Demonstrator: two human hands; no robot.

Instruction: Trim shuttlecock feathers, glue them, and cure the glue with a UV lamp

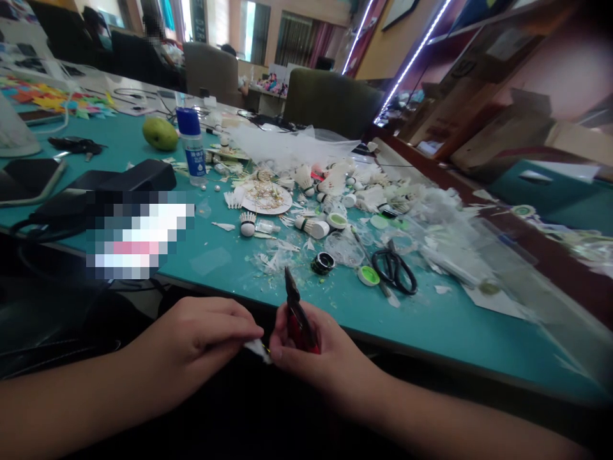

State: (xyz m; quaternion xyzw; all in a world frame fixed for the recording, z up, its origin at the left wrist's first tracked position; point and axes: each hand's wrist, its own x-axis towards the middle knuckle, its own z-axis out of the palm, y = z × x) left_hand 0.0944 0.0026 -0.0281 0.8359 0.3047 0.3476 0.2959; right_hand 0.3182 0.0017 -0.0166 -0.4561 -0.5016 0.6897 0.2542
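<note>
My left hand [211,342] is closed, its fingertips pinching a small white piece [258,350] that looks like a bit of feather. A thin yellow strand shows at the end of that piece, beside the fingertips of my right hand [325,348]. My right hand is wrapped round pliers [299,313] with red handles, their dark jaws pointing up. Both hands are close together in front of the table's near edge. Whether my right fingertips also grip the yellow strand is not clear.
On the green table [230,268] lie several shuttlecocks [248,225], a white plate [282,201] with gold bits, black-handled scissors [395,271], an open black jar [322,262] and green paint lids [368,275]. A glue bottle [194,150] stands by a green fruit [159,133]. Plastic scraps spread rightward.
</note>
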